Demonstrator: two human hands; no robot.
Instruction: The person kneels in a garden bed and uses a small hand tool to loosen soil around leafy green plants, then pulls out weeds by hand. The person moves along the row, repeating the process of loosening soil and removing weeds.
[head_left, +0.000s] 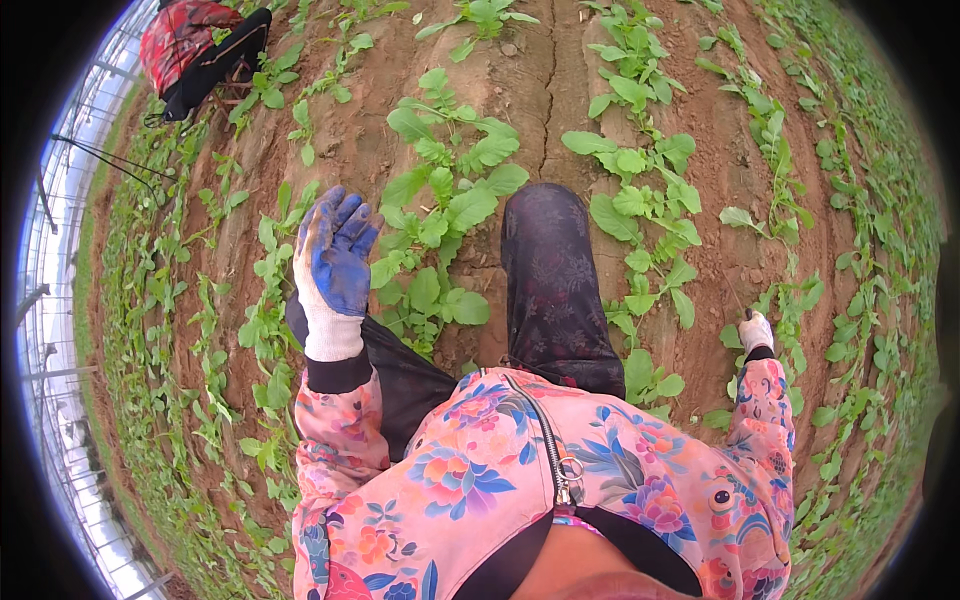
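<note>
My left hand (337, 262), in a white knit glove with a soiled blue coated palm, is raised palm up with nothing in it, beside a row of leafy green seedlings (442, 202). Out to the right, my right hand (755, 331), in a white glove, is closed around the dark handle of a thin tool (737, 295). Its slim shaft points towards the soil by another row of seedlings (784, 202); the tool's tip is hard to make out.
My bent knee (555, 262) in dark patterned trousers stands between two seedling rows, the right one (637, 202) close by. A person in red and black (199, 56) is low among plants at the upper left. Greenhouse framing (56, 300) curves along the left edge. Cracked brown soil (551, 97) lies ahead.
</note>
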